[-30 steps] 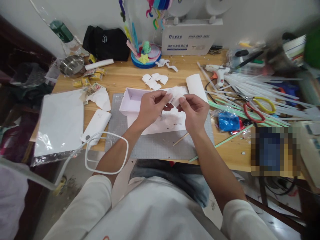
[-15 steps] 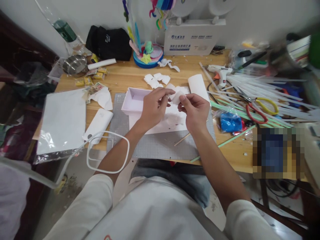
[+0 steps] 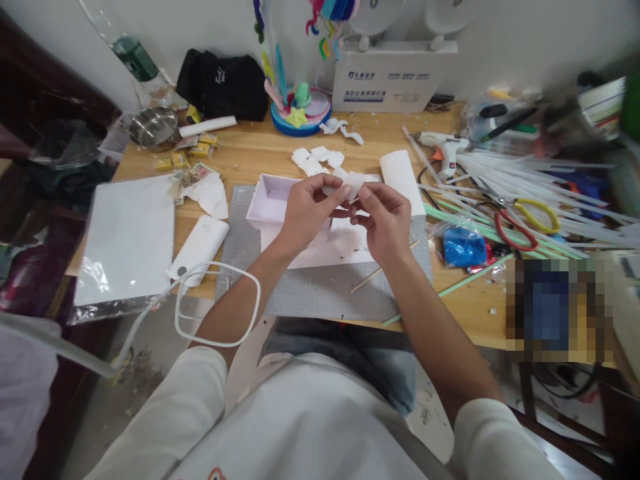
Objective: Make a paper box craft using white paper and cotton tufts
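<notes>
A small piece of white paper [image 3: 355, 181] is pinched between my two hands above the cutting mat. My left hand [image 3: 311, 208] grips its left side with thumb and fingers closed. From the right, my right hand [image 3: 384, 217] holds the other side between thumb and forefinger. Beneath them a white sheet [image 3: 345, 247] with dark specks lies on the grey cutting mat [image 3: 300, 297]. Partly behind my left hand stands a pale lilac open box [image 3: 265, 207]. Torn white paper pieces [image 3: 315, 160] lie just beyond, and a curled white sheet [image 3: 400, 175] is at the right.
To the right are a glue gun [image 3: 445, 148], scissors [image 3: 535, 217], many clear sticks [image 3: 530, 173] and a blue packet [image 3: 464, 247]. On the left lie a white power bank [image 3: 200, 245] and a bagged paper stack [image 3: 130, 237]. A white tubular frame [image 3: 257, 300] crosses near my left forearm.
My left thumb and fingers have closed onto the paper piece, which my right hand held before. Both hands are now closer together, and the view has shifted slightly.
</notes>
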Demonstrator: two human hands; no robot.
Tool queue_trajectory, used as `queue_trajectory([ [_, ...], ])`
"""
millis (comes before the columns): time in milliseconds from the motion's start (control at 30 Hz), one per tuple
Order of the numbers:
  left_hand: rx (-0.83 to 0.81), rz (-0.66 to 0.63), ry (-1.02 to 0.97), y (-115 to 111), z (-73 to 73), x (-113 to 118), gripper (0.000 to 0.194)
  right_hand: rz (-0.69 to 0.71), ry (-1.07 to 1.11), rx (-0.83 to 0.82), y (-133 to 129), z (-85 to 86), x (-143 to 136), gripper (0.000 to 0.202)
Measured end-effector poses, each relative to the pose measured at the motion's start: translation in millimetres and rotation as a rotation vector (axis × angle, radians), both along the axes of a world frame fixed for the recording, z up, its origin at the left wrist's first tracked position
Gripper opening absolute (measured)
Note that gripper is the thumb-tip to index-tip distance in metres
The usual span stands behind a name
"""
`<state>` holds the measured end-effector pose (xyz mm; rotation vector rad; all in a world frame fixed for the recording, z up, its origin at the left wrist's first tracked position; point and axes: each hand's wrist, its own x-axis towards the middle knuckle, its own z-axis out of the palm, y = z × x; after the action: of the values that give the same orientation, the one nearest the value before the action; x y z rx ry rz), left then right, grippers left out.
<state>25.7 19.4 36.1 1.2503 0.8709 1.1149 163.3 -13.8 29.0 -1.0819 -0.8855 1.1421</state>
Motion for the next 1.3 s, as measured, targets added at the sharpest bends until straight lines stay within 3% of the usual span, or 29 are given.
queue_trajectory([
  [567, -0.06, -0.046, 0.062, -2.8, 2.9, -0.5, 0.047, 0.021, 0.149, -0.02, -1.8, -1.9, 6.5, 0.023],
  [900, -0.095, -0.044, 0.094, -1.3, 1.4, -0.9, 0.023, 0.023, 0.093, -0.031, -4.3, -1.7, 10.4, 0.021],
  [1300, -0.045, -0.04, 0.145, -3.2, 3.2, -1.1, 0.013, 0.003, 0.101, -0.052, -5.5, 1.4, 10.5, 0.017],
])
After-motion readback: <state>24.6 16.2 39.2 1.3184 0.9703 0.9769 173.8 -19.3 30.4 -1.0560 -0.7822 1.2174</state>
